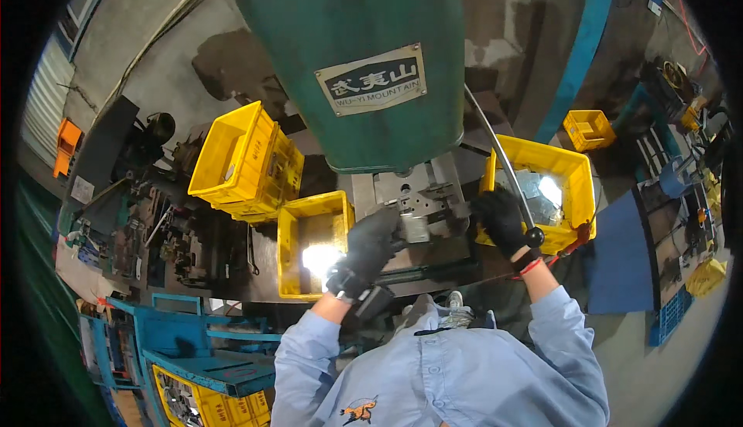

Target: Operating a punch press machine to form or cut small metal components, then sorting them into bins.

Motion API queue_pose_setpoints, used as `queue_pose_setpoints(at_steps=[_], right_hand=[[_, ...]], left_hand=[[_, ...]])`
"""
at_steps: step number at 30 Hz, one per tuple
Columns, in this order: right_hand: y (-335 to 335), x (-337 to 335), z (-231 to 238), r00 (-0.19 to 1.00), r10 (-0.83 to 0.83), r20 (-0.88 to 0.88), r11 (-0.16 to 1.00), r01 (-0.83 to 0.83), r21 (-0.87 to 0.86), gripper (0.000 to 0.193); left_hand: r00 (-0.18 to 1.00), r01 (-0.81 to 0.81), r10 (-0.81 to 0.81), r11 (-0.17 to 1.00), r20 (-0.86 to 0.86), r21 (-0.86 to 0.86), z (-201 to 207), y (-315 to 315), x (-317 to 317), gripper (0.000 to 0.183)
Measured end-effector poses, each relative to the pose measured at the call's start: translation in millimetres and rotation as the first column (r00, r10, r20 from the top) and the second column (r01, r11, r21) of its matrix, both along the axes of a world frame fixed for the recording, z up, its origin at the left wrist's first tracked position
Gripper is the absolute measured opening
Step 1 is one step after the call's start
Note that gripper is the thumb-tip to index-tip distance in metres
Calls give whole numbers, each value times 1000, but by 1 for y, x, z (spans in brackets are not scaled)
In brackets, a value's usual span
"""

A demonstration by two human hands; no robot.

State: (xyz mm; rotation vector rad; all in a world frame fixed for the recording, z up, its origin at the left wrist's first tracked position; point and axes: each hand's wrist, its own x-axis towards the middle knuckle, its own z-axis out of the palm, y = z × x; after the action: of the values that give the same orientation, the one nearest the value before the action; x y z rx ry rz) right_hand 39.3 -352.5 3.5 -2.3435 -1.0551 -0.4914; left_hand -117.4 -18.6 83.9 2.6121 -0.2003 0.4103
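Both hands wear black gloves. My left hand (373, 238) is at the near left of the press bed, its fingers closed at the left edge of a small silver metal plate (416, 229). That plate lies in front of a metal fixture (430, 199) with dark clamps, under the green press head (360, 63). On the right, my right hand (499, 216) is between the fixture and a yellow bin (584, 187). Its fingers look spread, with nothing visible in them, though its underside is hidden. Beside it runs a long lever (505, 152) ending in a black ball knob (534, 236).
The right yellow bin holds flat metal pieces (534, 195). Left of the press stand another yellow bin (290, 253) and stacked yellow crates (232, 156). Tools and metal parts crowd the far-left bench. A blue metal frame (178, 334) is at the lower left.
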Motion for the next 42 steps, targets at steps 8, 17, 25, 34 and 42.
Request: queue_pose_setpoints(at_steps=[8,17,25,34,42], right_hand=[[-58,16,3,975,-223,16,970,220,105,53],[43,-16,-10,986,100,135,993,-107,47,59],[82,13,-33,1000,-10,13,988,7,153,75],[62,7,-10,698,443,-563,526,306,793,59],[-46,-35,160,657,421,-625,772,102,628,52]], left_hand=[[983,-147,104,940,154,308,-54,-56,67,54],[953,-249,121,834,277,493,-86,-44,73,61],[921,-310,223,917,320,251,-63,-20,60,95],[974,-213,203,971,102,109,-65,-2,64,80],[982,-183,182,983,43,12,-58,11,54,71]])
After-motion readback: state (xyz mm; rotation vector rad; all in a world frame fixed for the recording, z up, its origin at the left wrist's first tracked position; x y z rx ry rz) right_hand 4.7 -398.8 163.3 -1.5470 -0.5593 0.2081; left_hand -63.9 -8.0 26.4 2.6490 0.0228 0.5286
